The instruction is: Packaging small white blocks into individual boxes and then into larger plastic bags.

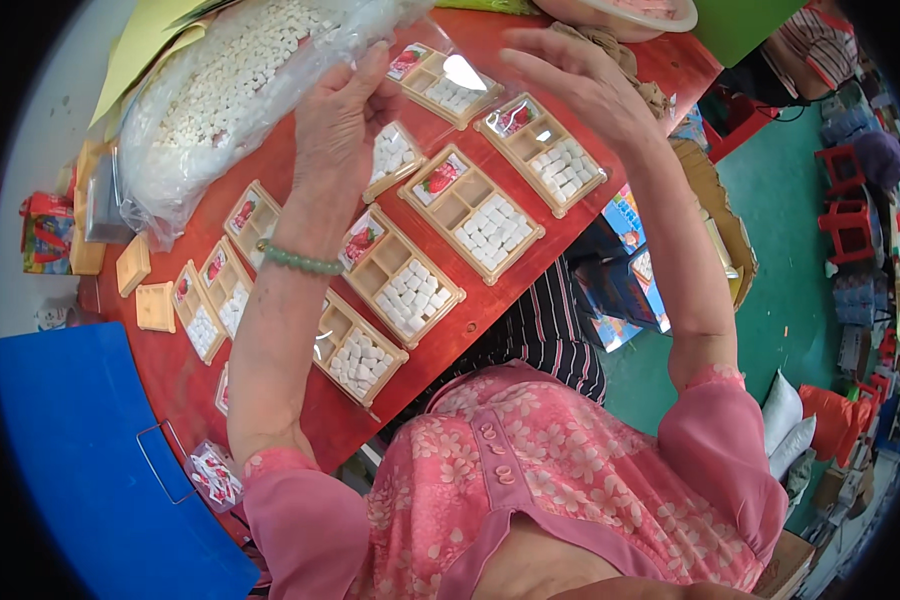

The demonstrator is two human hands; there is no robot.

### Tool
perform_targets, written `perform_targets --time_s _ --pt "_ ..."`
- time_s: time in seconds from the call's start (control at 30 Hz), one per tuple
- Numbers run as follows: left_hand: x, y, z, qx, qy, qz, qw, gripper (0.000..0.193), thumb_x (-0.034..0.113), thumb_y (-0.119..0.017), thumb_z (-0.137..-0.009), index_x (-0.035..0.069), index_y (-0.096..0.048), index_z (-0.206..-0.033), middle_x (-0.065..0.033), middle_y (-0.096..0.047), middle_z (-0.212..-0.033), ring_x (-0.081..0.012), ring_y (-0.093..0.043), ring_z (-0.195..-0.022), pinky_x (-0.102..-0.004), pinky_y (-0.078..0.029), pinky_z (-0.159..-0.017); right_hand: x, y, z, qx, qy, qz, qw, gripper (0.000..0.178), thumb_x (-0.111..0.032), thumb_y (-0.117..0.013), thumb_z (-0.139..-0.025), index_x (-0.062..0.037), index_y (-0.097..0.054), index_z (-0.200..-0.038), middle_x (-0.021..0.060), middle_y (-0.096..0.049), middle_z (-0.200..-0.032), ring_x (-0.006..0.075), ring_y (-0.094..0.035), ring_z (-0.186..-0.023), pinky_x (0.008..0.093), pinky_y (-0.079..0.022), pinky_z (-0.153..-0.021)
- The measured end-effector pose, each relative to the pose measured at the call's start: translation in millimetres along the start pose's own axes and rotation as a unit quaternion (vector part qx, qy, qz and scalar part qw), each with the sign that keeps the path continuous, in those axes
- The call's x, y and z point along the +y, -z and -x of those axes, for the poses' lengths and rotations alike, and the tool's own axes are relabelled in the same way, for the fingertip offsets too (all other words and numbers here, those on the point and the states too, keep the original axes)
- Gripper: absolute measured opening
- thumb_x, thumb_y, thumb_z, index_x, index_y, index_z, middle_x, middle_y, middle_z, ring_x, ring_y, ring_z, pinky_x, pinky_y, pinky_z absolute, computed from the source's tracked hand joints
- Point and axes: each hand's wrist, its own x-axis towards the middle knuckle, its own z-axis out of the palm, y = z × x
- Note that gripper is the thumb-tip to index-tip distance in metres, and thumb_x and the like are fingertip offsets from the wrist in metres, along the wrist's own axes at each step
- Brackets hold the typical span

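My left hand (342, 115), with a green bangle (300, 262) on its wrist, is raised over the red table (470, 325). Its thumb and fingers are pinched at the edge of what looks like a clear plastic sheet (462, 72), which shines above a tan tray (425, 88). Fingers outstretched, my right hand (580, 75) hovers right of that sheet and holds nothing. Below the hands lie several tan compartment trays; one tray (450, 208) and another tray (398, 270) each show a strawberry picture and small white blocks (495, 232). My left forearm hides parts of some trays.
A big clear bag of white pieces (235, 95) lies at the far left. A pale basin (638, 15) stands at the far edge. A blue panel (90, 450) fills the lower left. Right of the table are boxes (640, 275) and an open carton (715, 195).
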Motion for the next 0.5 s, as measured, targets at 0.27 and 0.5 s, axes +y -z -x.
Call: perform_targets --time_s 0.27,0.5 --pt "-20.2 -5.2 -19.8 0.007 0.037 -0.003 0.999 0.029 0.033 -0.071 -0.083 0.005 -0.062 -0.085 -0.0025 -0.061 -0.076 -0.0109 -0.058 -0.067 -0.0249 -0.049 -0.064 6.9 -26.2 -53.8 -0.024 -0.061 -0.171 0.983 0.02 -0.016 -0.059 -0.089 -0.0017 -0.066 -0.077 0.0042 -0.062 -0.07 0.0074 -0.057 -0.065 0.0218 -0.044 -0.055" --pt "-24.1 25.4 -38.3 -0.016 0.1 -0.154 0.983 0.035 0.033 -0.061 -0.09 0.0 -0.059 -0.103 -0.0058 -0.062 -0.088 -0.0128 -0.062 -0.076 -0.024 -0.05 -0.067 72.9 -14.5 -90.9 -0.088 -0.082 -0.067 0.99 0.03 -0.018 -0.069 -0.084 -0.0012 -0.064 -0.108 0.0011 -0.065 -0.089 0.0056 -0.057 -0.078 0.0189 -0.046 -0.072"
